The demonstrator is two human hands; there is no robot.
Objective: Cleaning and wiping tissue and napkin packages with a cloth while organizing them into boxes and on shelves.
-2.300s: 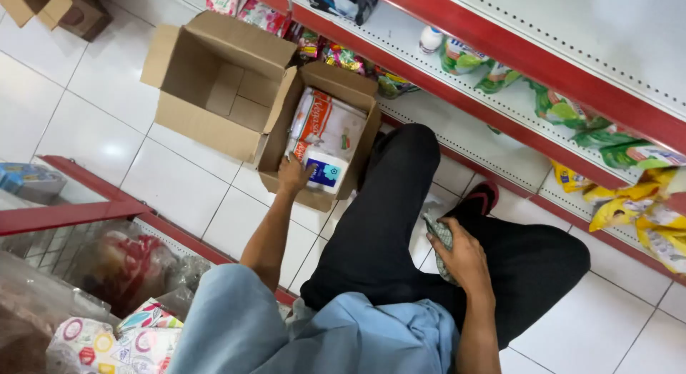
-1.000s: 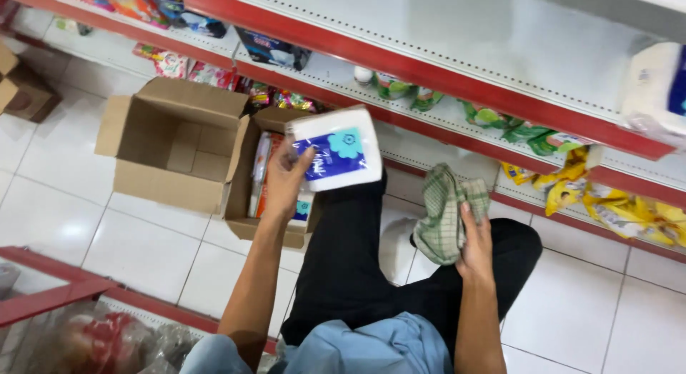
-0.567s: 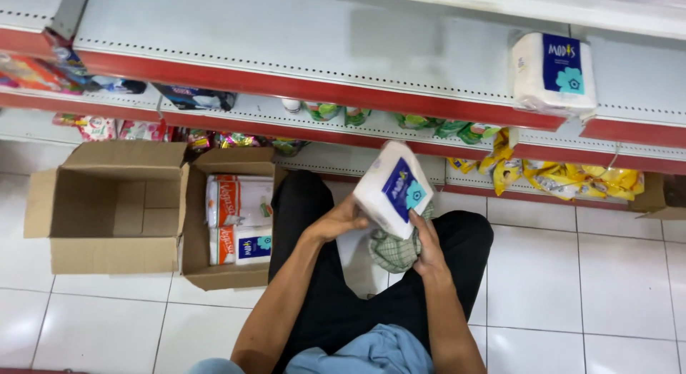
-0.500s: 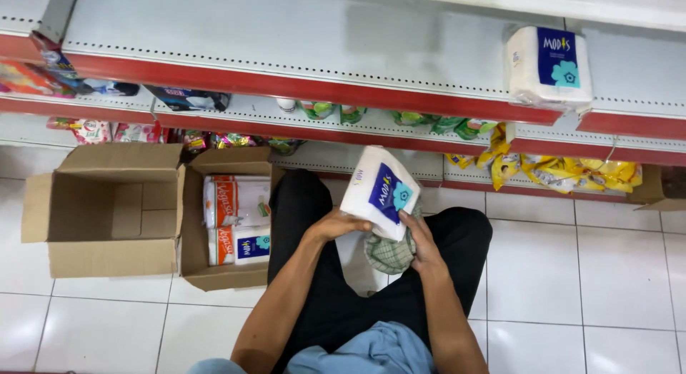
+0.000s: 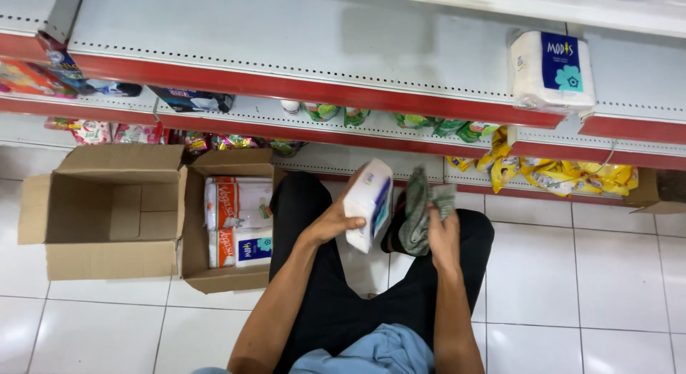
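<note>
- My left hand (image 5: 334,220) is closed around a white tissue pack (image 5: 369,204), fingers wrapped on its near face, thumb side toward me.
- The pack stands on end in that grip: its long axis runs up and away from me, its blue-printed face turned right, toward my other hand.
- My right hand (image 5: 441,237) is curled around a bunched grey-green cloth (image 5: 418,215); the cloth sticks out above the fist.
- The key relation: the cloth sits just to the right of the pack, near it. Whether they touch, I cannot tell; a dark gap seems to show between them.
- Both hands are in front of my lap, over my black trousers (image 5: 336,302). The right hand is nearer the blue face; the left one carries all the weight.
- To the left of my left hand, a small open box (image 5: 227,277) on the floor holds more packs lying flat. Beyond it, further left, a bigger open box (image 5: 107,260).
- Up and to the right of my right hand, a matching white pack (image 5: 552,70) stands alone on the shelf (image 5: 321,88), well apart from both hands.
- My judgement: any contact with the pack comes from its right side.
</note>
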